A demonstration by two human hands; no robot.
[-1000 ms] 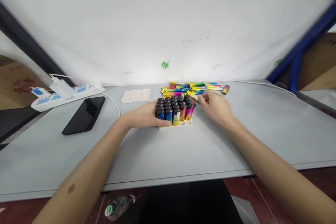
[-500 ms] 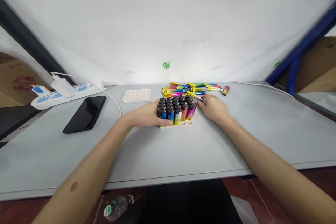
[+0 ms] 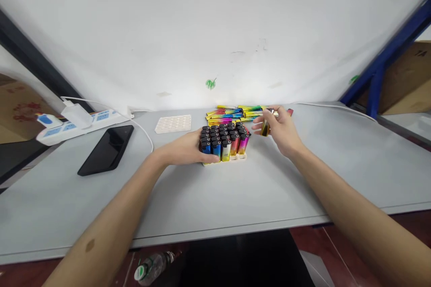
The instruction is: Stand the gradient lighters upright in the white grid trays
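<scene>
Several metallic-coloured lighters (image 3: 226,147) with black tops stand upright in rows in a white holder (image 3: 239,157). My left hand (image 3: 186,149) wraps round the left side of this block, its thumb along the front of the blue lighters and its other fingers hidden behind. To the right of the block, my right hand (image 3: 283,132) is raised above the table and pinches a shiny yellow lighter (image 3: 265,128), held roughly upright. Its upper end is partly covered by the fingers. Behind the block lies a loose pile of shiny multicoloured lighters (image 3: 225,117).
A white tray with round hollows (image 3: 173,124) lies left of the pile. Further left are a black phone (image 3: 106,149), a white cable (image 3: 144,131) and a power strip (image 3: 55,133) with plugs. A wall rises behind the table. Below its front edge is a plastic bottle (image 3: 153,269).
My right hand has lifted the yellow lighter off the pile, moved slightly right and turned it upright. My left hand stays on the block. The view has shifted slightly.
</scene>
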